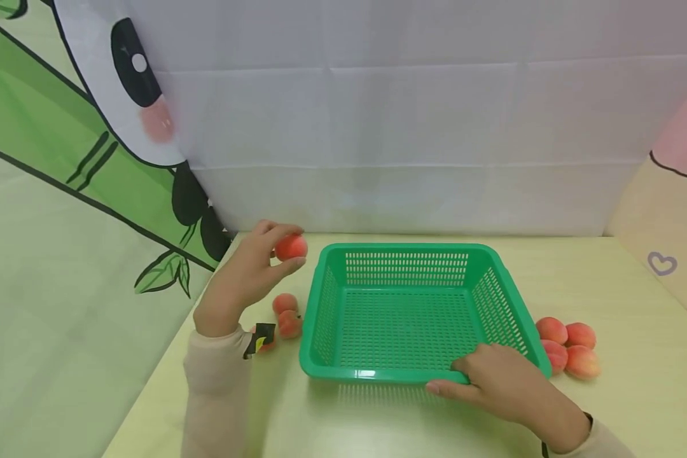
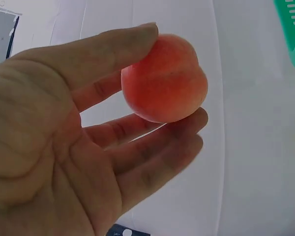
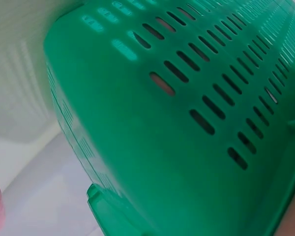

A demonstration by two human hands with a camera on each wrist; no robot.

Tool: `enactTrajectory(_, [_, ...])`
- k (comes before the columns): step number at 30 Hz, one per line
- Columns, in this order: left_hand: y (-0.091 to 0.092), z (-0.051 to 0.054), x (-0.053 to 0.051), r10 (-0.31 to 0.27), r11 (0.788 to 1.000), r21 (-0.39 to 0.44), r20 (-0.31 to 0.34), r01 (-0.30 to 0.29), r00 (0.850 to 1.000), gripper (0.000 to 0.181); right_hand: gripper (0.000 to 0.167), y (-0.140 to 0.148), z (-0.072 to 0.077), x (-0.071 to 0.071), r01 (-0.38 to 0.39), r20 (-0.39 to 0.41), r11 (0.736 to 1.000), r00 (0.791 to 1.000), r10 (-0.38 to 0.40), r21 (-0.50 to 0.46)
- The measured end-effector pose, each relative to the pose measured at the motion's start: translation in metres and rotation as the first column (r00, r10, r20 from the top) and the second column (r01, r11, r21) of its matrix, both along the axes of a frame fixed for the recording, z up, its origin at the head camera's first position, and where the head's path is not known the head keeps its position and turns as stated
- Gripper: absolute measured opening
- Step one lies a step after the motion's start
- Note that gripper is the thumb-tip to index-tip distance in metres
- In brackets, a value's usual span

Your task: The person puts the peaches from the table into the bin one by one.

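Note:
Held between the thumb and fingers of my left hand [image 1: 252, 264] is a peach [image 1: 291, 247], raised at the back left of the table. The left wrist view shows this peach [image 2: 164, 78] pinched clear of the palm. My right hand [image 1: 500, 381] grips the near rim of a green plastic basket [image 1: 372, 374], thumb outside and fingers over the edge. No fruit shows inside the basket. In the right wrist view the slotted basket wall [image 3: 137, 123] fills most of the picture, and only a sliver of the hand appears.
Several peaches [image 1: 287, 315] lie left of the basket, one partly hidden by the left wrist. Another group of peaches [image 1: 581, 361] sits against the basket's right side. A white printed cloth [image 1: 406, 127] hangs behind the pale table [image 1: 635, 305].

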State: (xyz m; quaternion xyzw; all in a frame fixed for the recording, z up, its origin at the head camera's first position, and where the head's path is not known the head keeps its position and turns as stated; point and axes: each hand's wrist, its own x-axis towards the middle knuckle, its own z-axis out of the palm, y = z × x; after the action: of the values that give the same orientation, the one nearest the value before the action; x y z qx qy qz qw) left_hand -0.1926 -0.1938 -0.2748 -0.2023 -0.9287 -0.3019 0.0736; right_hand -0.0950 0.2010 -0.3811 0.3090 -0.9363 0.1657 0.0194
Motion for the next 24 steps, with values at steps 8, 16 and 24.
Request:
enactTrajectory(8, [0.013, 0.0, 0.007, -0.057, 0.998, 0.011, -0.034, 0.057, 0.998, 0.04, 0.057, -0.001, -0.001, 0.0, 0.018, 0.003, 1.0, 1.0, -0.018, 0.013])
enactTrajectory(16, [0.029, 0.001, 0.012, -0.065, 0.998, -0.014, -0.012, 0.065, 0.998, 0.018, 0.057, 0.0, -0.003, 0.0, 0.02, 0.0, 1.0, 1.0, -0.02, 0.016])
enactTrajectory(24, [0.037, 0.001, 0.014, -0.101, 0.993, -0.062, -0.036, 0.099, 0.994, 0.023, 0.055, 0.0, -0.003, -0.001, 0.011, -0.009, 1.0, 1.0, -0.01, 0.017])
